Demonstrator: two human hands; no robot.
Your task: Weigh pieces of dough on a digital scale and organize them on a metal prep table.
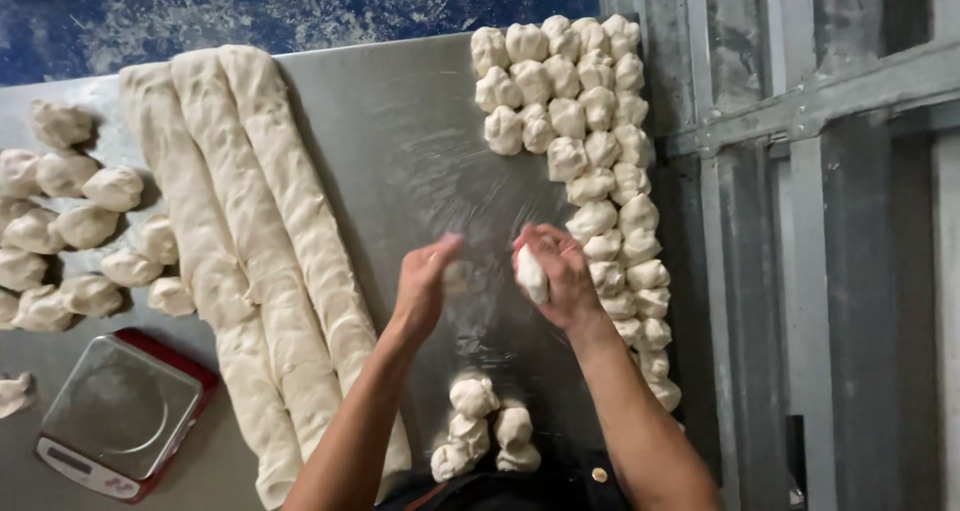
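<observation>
Head view: we see right hand (560,276) above steel table (400,151), fingers curled closed around small dough piece (531,273), pale lump showing on palm side. Dough looks soft, light, a little sticky; we judge it best cupped gently in whole palm, not pinched. Left hand (425,286) just beside, fingers loosely open and blurred, holds nothing we can see. Rows of dough balls (590,141) lie right of hands, long dough logs (250,251) left, scale (120,411) further left.

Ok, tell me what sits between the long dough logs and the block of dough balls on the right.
In the head view, bare steel table, with the left hand and the right hand, which holds a dough piece.
</observation>
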